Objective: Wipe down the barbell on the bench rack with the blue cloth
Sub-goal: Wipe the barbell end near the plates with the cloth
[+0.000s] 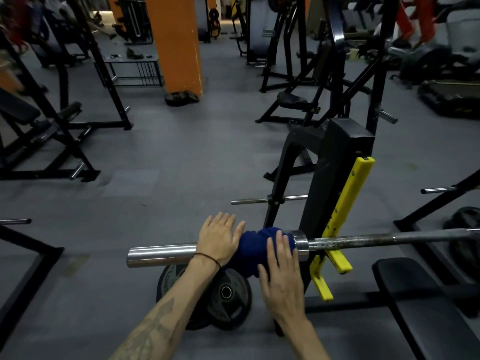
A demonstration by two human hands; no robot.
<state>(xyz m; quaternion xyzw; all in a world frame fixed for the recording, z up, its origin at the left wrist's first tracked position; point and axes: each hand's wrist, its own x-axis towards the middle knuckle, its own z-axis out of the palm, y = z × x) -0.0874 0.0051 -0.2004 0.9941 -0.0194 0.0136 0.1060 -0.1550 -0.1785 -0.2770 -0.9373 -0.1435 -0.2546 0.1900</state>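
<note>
The barbell [363, 241] lies across the rack's yellow hooks [337, 258], the blue cloth [255, 246] wrapped round its chrome sleeve [161, 253]. Both hands lie flat and open, left hand [220, 240] beside the cloth, right hand [281, 268] pressing it. Better to close round it and twist while sliding outward. Weight plates [228, 297] lean on the grey gym floor [181, 162].

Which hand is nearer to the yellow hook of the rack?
Right. The right hand lies on the blue cloth beside the yellow hook; the left hand rests farther along the barbell sleeve.
</note>
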